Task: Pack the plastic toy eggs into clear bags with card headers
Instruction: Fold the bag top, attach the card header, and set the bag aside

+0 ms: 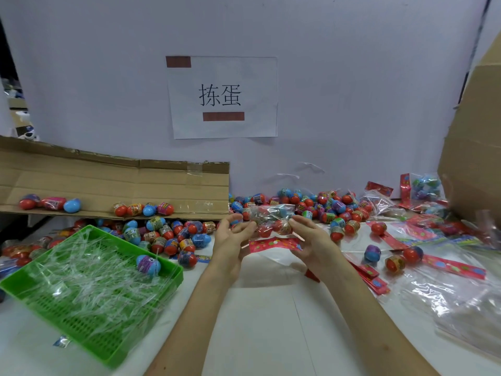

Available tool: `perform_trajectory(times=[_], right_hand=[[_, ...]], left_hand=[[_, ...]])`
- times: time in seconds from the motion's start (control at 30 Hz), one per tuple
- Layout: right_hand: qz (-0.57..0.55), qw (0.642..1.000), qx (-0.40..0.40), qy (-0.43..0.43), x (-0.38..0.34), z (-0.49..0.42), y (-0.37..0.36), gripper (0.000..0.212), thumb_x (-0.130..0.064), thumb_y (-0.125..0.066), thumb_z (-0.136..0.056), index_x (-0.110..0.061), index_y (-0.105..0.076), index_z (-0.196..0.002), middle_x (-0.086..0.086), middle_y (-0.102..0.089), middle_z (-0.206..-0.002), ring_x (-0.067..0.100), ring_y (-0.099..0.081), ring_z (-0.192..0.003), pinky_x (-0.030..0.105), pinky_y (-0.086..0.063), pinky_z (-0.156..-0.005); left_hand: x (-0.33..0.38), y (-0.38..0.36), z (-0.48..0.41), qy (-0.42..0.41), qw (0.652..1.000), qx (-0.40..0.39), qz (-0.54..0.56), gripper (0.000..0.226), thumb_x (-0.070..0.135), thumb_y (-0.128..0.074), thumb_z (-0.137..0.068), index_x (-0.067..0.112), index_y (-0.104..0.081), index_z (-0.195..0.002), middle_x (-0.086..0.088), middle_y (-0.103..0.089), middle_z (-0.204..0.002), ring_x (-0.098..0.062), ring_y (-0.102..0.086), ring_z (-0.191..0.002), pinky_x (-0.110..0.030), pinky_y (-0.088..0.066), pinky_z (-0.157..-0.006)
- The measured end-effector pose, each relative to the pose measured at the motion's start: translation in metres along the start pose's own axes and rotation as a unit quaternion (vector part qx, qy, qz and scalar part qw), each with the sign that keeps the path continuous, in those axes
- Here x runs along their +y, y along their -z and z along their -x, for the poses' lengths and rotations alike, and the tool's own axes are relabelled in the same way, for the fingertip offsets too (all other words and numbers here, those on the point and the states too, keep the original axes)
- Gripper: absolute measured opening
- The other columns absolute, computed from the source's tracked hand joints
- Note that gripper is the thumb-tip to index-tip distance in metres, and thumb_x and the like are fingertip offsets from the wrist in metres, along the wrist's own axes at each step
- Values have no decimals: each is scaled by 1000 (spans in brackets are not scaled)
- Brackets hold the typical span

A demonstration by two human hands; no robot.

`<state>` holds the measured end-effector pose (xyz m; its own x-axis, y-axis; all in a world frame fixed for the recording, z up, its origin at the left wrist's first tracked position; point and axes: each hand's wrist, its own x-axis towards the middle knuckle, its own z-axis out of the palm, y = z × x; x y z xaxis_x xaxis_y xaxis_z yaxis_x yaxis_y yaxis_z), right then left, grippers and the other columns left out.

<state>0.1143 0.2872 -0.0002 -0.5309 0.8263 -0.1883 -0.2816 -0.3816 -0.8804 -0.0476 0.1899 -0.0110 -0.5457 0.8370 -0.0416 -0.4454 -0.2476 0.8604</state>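
while both hands are lifted a little over the white table [257, 321], they hold between them a clear plastic bag [271, 213] with several toy eggs inside. the left hand [230, 240] has its fingers [248, 226] curled and pinches the left end of the bag. the right hand [311, 240] has its fingers [294, 221] curled on the right end. the picture is a bit blurred here, so i cannot tell how tight each grip is. the red card header [273, 244] of the bag hangs on the near side, between the two palms. behind the hands, a big heap of loose plastic toy eggs [333, 207], red, blue and purple, lies along the white wall [352, 104]. more eggs sit on a flat brown cardboard sheet [108, 183] at the left. near the left arm stands a green plastic basket tray [113, 340] full of thin clear plastic strips [89, 280], and one blue and purple egg [148, 264] rests near its far edge. at the right, empty clear bags with red headers [447, 291] lie flat on the table.
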Motion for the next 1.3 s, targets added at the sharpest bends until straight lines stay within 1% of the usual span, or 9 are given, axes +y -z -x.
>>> perform_trajectory(times=[0.1,0.33,0.5,0.63,0.73,0.87,0.97,1.07,1.3], right_hand=[[-102,994,-37,-32,0,2,0,39,-7,-82,-70,-10,-71,-107,12,-76,-102,19,-75,-81,25,-60,-61],[-167,985,-27,-29,1,4,-4,21,4,-73,-74,-4,-69,-92,19,-73,-100,22,-76,-81,23,-61,-60],[23,999,17,44,4,-1,-5,19,-18,-71,-95,-13,-68,-112,11,-76,-105,23,-76,-90,33,-61,-71],[148,987,-3,59,10,3,-8,58,-46,-89,-73,-23,-63,-119,5,-77,-110,24,-74,-102,43,-60,-88],[180,981,5,76,10,5,-12,55,-41,-91,-70,-20,-66,-114,2,-79,-98,17,-77,-91,29,-58,-75],[106,992,-51,34,-1,8,-7,53,-31,-89,-69,-8,-69,-113,11,-78,-99,24,-77,-89,28,-60,-69],[37,995,-91,6,-5,10,-5,44,-20,-82,-74,1,-68,-110,10,-77,-89,16,-73,-69,18,-55,-54],[24,993,-113,-14,-6,11,-5,31,-21,-79,-77,-1,-75,-100,13,-76,-93,21,-75,-79,24,-59,-64],[-21,990,-132,-53,-8,12,-1,18,-19,-71,-84,-6,-82,-90,13,-73,-94,21,-60,-74,23,-61,-61]], left_hand=[[1,0,2,22,999,-18,41,44,2,-72,-91,10,-52,-129,-18,-74,-108,-28,-75,-88,-32,-63,-65],[-1,1,0,39,997,-21,59,40,2,-73,-89,9,-54,-124,-20,-76,-107,-30,-77,-88,-30,-62,-66],[-5,0,-1,-33,999,28,-13,28,-3,-74,-89,11,-59,-109,-10,-75,-92,-21,-77,-78,-30,-62,-60],[-8,-3,1,-88,988,39,-121,31,0,-77,-88,11,-61,-112,-12,-76,-101,-29,-74,-96,-47,-61,-83],[-8,-6,4,-85,989,20,-123,29,2,-78,-87,13,-62,-109,-11,-75,-101,-27,-73,-93,-40,-60,-77],[-4,-4,5,-38,998,8,-41,26,0,-74,-89,11,-61,-109,-14,-72,-101,-24,-74,-83,-32,-61,-65],[-2,-3,5,-6,1000,2,3,25,0,-71,-91,9,-59,-111,-11,-70,-91,-20,-74,-74,-30,-60,-58],[-1,-3,5,17,999,-21,34,20,-1,-69,-92,12,-58,-103,-11,-72,-89,-20,-74,-73,-30,-62,-59],[1,-4,7,49,993,-50,95,24,10,-73,-74,15,-58,-92,-9,-77,-87,-20,-75,-74,-29,-62,-57]])
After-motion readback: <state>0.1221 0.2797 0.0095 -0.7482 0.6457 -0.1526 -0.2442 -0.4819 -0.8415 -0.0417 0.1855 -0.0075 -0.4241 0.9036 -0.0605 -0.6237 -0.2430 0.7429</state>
